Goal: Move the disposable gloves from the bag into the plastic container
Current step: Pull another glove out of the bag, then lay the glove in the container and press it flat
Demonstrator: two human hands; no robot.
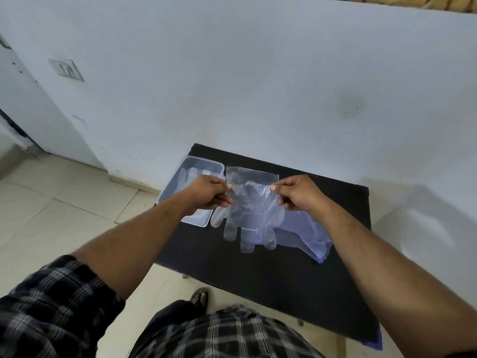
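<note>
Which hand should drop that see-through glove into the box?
Probably the left hand. It pinches one edge of the glove and hovers right over the plastic container, which sits on the left of the black table. The right hand, pinching the other edge, is farther away.

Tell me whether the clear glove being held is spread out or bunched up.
Spread out. The left hand and right hand pinch the clear thin plastic disposable glove at opposite cuff corners, so it hangs flat, finger sleeves separated and pointing down.
</note>
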